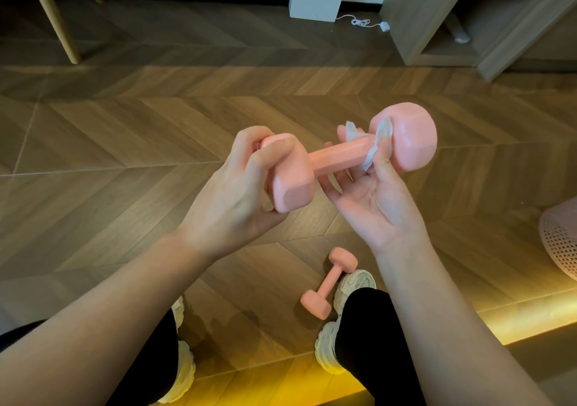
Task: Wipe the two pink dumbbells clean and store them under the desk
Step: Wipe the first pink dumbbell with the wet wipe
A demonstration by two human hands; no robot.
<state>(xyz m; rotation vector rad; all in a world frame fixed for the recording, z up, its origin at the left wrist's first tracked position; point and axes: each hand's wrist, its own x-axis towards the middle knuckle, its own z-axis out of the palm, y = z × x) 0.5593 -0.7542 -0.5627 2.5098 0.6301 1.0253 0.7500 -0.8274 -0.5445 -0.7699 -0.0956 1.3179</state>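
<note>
Gripping one head of the first pink dumbbell (331,159) mid-frame, my left hand (237,193) is steadying it while my right hand (374,199) is pinching a white wipe (374,146) around its handle. By my reckoning the second dumbbell (327,284), lying on the floor (125,143) beside my shoe (352,284) at lower centre, is awaiting wiping, and neither is stored yet.

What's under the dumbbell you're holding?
Under the held dumbbell you see wooden floor; lower down, a second dumbbell beside a shoe. Hands and arms cover some floor.

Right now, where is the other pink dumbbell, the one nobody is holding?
The second dumbbell lies on the wooden floor, low in the head view, right of centre, beside the person's right shoe.
</note>
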